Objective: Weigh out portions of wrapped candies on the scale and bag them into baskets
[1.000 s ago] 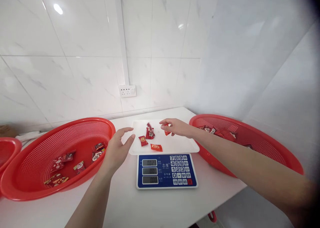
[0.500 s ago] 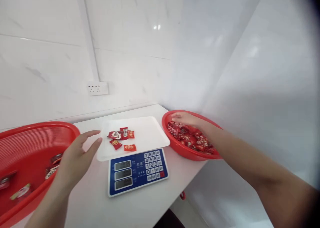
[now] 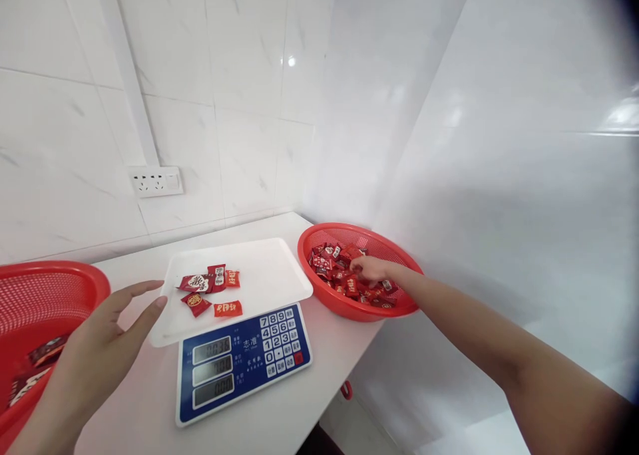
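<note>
My left hand [image 3: 107, 338] hovers at the left edge of the scale's white tray [image 3: 269, 269], thumb and fingers apart, holding nothing. On the tray lie several small red and orange wrapped candies [image 3: 228, 308]. Below it the blue panel of the scale [image 3: 244, 362] shows a keypad and three lit readouts. My right hand [image 3: 368, 269] is down in the right red basket [image 3: 344, 308], its fingers curled among many red wrapped candies [image 3: 352, 287]. The fingertips are partly hidden, so what they grip cannot be made out.
Another red basket [image 3: 70, 269] with a few larger packets [image 3: 47, 352] stands at the left. The white table [image 3: 269, 408] meets a tiled wall with a socket [image 3: 156, 181] behind and a smooth pale wall at the right.
The view has turned right, so things sit further left. My right hand has gone from above the candies down into them, its fingers curling. My left hand stays open beside the tray.
</note>
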The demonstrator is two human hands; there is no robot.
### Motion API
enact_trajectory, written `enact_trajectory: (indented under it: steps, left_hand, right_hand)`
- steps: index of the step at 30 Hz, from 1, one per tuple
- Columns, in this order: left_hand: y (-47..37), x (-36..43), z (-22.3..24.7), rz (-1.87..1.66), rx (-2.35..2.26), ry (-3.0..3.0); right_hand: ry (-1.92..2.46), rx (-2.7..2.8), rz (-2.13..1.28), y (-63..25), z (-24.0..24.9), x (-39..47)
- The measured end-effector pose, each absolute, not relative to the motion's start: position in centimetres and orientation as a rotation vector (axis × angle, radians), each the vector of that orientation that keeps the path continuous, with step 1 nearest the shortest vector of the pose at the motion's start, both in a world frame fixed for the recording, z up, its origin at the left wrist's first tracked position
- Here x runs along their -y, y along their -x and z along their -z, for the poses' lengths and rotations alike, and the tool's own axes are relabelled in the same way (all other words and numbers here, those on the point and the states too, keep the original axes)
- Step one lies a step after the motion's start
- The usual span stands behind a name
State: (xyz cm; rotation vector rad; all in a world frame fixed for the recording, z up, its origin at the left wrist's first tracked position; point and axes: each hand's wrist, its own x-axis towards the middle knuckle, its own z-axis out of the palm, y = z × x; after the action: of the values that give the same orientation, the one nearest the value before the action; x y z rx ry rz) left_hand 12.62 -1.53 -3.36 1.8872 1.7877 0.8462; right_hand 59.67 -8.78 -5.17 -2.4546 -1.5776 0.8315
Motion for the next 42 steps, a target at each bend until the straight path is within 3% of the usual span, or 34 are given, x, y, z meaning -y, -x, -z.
enact_trajectory:
  steps: [5, 13, 20, 24, 29, 42]
  left_hand:
    - [-12.7, 1.7, 3.4, -0.904, -1.784, -1.903]
    - [-12.9, 2.2, 2.4, -0.846, -1.712, -1.897]
    - [-12.8, 2.4, 2.1, -0.887, -1.704, -1.921]
    - [-12.8, 2.2, 2.7, -1.088, -1.555, -2.000]
    - [-12.7, 2.7, 2.5, -1.095, -1.533, -1.996]
    - [-11.9, 3.2, 1.9, -1.286, -1.441, -1.875]
  right_hand:
    - [2.332, 1.645, -0.771, -59.4, 3.7, 7.5]
    - [2.399, 1.790, -0.631, -57.0, 5.8, 6.7]
    - [2.260, 1.805, -0.362, -57.1, 1.8, 6.7]
    - [1.976, 1.871, -0.309, -53.5, -0.3, 5.5]
    - [1.776, 1.999, -0.335, -46.6, -1.2, 4.1]
    - [1.994, 2.122, -0.230, -45.3, -0.8, 6.1]
